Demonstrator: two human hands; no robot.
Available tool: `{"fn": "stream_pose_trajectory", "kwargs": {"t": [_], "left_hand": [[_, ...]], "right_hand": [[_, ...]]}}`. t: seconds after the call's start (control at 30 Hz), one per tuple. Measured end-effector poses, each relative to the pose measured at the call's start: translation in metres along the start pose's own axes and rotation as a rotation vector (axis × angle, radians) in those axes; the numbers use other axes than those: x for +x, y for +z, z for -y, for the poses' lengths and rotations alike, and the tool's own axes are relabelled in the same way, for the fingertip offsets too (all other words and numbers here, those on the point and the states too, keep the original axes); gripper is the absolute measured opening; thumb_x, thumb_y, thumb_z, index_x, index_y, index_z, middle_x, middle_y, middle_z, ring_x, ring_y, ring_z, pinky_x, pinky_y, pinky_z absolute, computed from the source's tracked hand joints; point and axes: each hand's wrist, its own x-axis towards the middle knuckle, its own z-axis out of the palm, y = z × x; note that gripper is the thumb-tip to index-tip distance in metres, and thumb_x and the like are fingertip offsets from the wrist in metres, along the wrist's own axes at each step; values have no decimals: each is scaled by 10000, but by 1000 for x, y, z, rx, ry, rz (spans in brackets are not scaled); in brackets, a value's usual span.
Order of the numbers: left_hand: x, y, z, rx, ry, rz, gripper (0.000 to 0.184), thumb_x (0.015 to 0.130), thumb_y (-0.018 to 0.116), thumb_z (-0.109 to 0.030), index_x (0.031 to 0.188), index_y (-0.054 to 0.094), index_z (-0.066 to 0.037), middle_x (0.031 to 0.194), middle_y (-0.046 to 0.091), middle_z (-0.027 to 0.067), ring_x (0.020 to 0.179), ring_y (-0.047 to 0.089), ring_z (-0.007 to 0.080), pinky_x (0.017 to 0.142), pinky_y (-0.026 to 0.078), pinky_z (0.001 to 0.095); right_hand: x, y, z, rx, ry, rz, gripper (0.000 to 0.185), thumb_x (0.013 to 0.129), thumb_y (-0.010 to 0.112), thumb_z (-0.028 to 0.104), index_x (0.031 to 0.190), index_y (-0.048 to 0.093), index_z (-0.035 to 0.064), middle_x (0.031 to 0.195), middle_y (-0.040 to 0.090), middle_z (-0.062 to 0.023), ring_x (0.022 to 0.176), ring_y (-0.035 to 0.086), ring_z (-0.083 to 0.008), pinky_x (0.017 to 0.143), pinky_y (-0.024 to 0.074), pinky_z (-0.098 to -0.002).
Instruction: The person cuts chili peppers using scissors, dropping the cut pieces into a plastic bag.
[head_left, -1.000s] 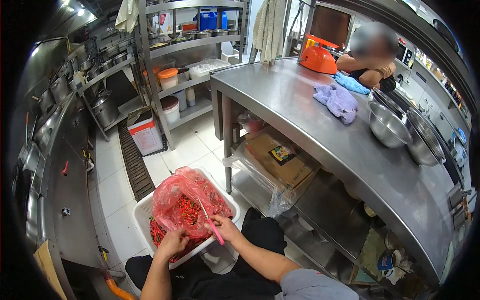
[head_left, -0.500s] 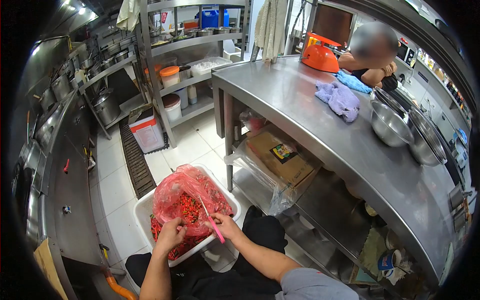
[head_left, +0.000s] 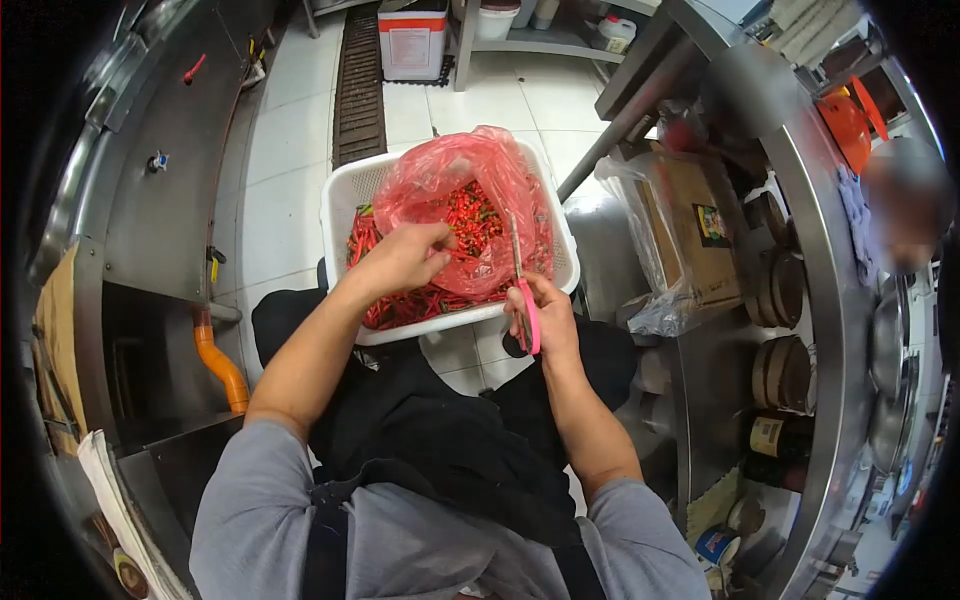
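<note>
A white plastic basket (head_left: 344, 190) on the floor between my knees holds whole red chillies (head_left: 395, 310). On top of them sits a crumpled red plastic bag (head_left: 425, 175), its mouth open, with cut chilli pieces (head_left: 474, 212) inside. My left hand (head_left: 403, 260) is over the bag's near left side, fingertips drawn together; whatever they pinch is too small to make out. At the basket's right front corner, my right hand (head_left: 548, 318) grips pink-handled scissors (head_left: 530, 312). Their blades point away from me, alongside the bag's right edge.
On the right stands a steel counter (head_left: 800, 190) with a cardboard box (head_left: 697, 225) on its lower shelf. Steel equipment (head_left: 150, 220) lines the left, with an orange pipe (head_left: 217, 365) below. A floor drain grate (head_left: 358, 95) and a white-and-red container (head_left: 412, 45) lie beyond the basket.
The view has tilted down toward my lap and the basket. My left hand has moved further over the bag. The scissors stay in my right hand, now pointing more straight ahead.
</note>
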Motion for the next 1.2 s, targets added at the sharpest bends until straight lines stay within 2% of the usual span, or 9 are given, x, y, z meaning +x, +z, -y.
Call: {"fn": "stream_pose_trajectory", "kwargs": {"t": [0.13,0.27,0.33,0.47,0.6,0.67,0.8,0.9,1.2], "left_hand": [[34,5,36,44,36,23,185,832,639,-111,986,629,-10,825,658,173,767,660,255,693,507,367],[36,-4,55,-41,-86,-152,211,828,666,-166,991,689,-36,910,687,154,852,670,253,781,520,353],[29,-6,57,-82,-124,-235,217,821,679,-183,986,706,-43,936,694,137,882,670,251,805,517,347],[20,-10,52,-184,-141,-249,219,833,684,-176,997,706,-34,934,707,143,887,679,227,806,519,333],[12,-16,39,-321,-260,-146,205,836,688,-151,993,692,-19,858,700,106,806,665,165,748,520,305],[7,-11,38,-358,-176,-84,180,841,685,-130,975,677,-10,779,670,64,719,622,117,679,507,283],[-1,-1,37,-407,-104,1,169,838,684,-133,953,672,-9,738,646,50,670,599,119,641,495,288],[-1,-2,39,-288,-113,-31,169,835,684,-131,953,674,-10,745,652,53,673,598,117,638,493,289],[5,9,51,-334,-192,-120,146,831,692,-99,931,645,-3,742,641,38,684,600,104,627,492,274]], "right_hand": [[4,8,20,-238,111,95,497,830,746,301,1146,593,-50,690,616,-57,415,520,-105,376,393,-227],[12,6,24,-231,139,-108,438,839,739,290,1115,611,-25,689,602,-47,421,523,-112,378,395,-236],[4,12,20,-282,39,-103,420,842,738,261,1125,607,-21,687,597,-46,454,544,-116,405,423,-239],[-8,33,-8,-198,-10,19,474,837,731,142,1226,526,-35,890,645,-76,670,635,-147,566,506,-244],[-13,59,-9,-125,57,75,511,838,726,150,1249,496,-49,905,651,-105,706,647,-167,567,499,-254],[-10,63,-7,-99,46,61,521,838,725,157,1249,489,-59,896,648,-107,691,645,-167,554,488,-250],[2,58,-9,-198,-5,98,472,874,679,172,1246,478,-35,847,656,-103,649,645,-174,549,503,-261],[5,62,-6,-206,62,83,413,882,680,199,1182,509,-28,732,633,-90,460,575,-141,359,409,-245],[-20,57,-18,-118,120,33,480,865,711,228,1215,509,-31,784,635,-102,477,581,-137,396,438,-248]]}}
